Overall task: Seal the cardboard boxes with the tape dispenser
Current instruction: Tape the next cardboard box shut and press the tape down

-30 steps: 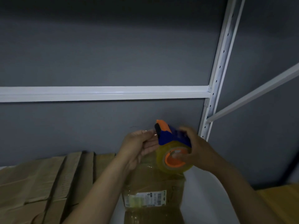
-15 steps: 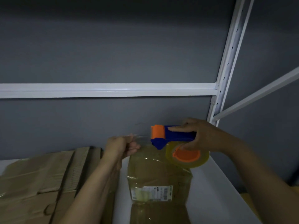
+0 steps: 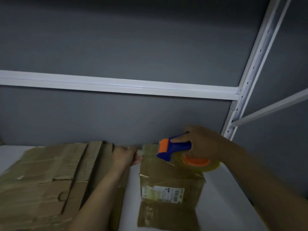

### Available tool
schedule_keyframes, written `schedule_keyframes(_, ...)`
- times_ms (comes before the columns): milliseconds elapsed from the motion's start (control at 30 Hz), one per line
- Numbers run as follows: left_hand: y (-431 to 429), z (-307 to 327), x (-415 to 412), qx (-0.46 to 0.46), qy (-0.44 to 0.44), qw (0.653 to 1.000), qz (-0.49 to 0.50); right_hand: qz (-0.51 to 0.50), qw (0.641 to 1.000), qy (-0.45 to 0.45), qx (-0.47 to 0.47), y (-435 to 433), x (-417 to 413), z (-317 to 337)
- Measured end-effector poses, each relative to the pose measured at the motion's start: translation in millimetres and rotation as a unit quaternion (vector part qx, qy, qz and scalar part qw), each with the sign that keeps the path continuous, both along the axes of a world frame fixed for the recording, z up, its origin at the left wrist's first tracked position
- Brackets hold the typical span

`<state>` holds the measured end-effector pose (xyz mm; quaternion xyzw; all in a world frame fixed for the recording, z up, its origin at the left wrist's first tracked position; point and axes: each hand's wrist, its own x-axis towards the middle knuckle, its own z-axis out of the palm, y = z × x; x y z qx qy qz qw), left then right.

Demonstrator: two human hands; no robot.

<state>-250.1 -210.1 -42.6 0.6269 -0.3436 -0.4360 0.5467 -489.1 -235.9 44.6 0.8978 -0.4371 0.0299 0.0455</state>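
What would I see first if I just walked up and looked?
The bright blue-and-orange tape dispenser, gripped by the right hand over the far end of the labelled cardboard box in the middle. The left hand is at that box's far left corner, and flattened cardboard lies at the left.

The blue and orange tape dispenser (image 3: 180,152), with a roll of clear yellow tape, is held tilted just over the far end of a small brown box (image 3: 171,179). That box lies flat and has a white label (image 3: 162,194) on top. More flat boxes (image 3: 50,177) lie left of it.
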Motion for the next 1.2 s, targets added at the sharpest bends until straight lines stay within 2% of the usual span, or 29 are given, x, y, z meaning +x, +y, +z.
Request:
schedule_keyframes(133,-6,-20,9,0.019,-0.041,0.999,-0.002,0.013,0.999,0.048,-0.014,0,14,-4)
schedule_keyframes(467,-3,-61,1,0.034,-0.179,0.979,-0.092,0.029,0.999,0.041,0.018,-2,29,-9)
schedule_keyframes(533,-3,-64,4,0.042,-0.239,0.967,-0.083,0.027,0.998,0.042,0.025,-1,29,-8)
schedule_keyframes(600,1,-60,6,-0.03,-0.304,0.951,-0.047,0.025,0.998,0.046,0.021,-1,30,-8)
schedule_keyframes(633,6,-54,3,-0.078,-0.277,0.956,-0.059,0.025,0.998,0.051,0.016,0,31,-7)
schedule_keyframes(667,11,-47,-3,-0.108,-0.232,0.959,-0.119,0.024,0.998,0.054,0.013,1,32,-7)
schedule_keyframes(700,14,-41,-8,-0.123,-0.218,0.945,-0.209,0.022,0.998,0.054,0.013,2,33,-7)
schedule_keyframes(733,17,-35,-14,-0.123,-0.266,0.91,-0.293,0.018,0.998,0.051,0.016,2,34,-6)
schedule_keyframes(767,18,-35,-16,-0.119,-0.354,0.861,-0.346,0.016,0.999,0.045,0.016,3,34,-6)
schedule_keyframes(800,17,-36,-16,-0.116,-0.443,0.812,-0.361,0.016,0.999,0.038,0.012,2,32,-5)
schedule_keyframes(867,12,-40,-12,-0.101,-0.592,0.732,-0.323,0.025,0.999,0.037,0.001,1,27,-4)
schedule_keyframes(933,7,-44,-10,-0.102,-0.662,0.685,-0.287,0.033,0.998,0.047,0.018,0,22,-1)
schedule_keyframes(1000,5,-47,-11,-0.122,-0.681,0.67,-0.27,0.029,0.998,0.034,0.047,-2,16,4)
schedule_keyframes(1200,1,-46,-5,-0.127,-0.649,0.684,-0.308,0.011,0.997,-0.023,0.076,-2,-17,19)
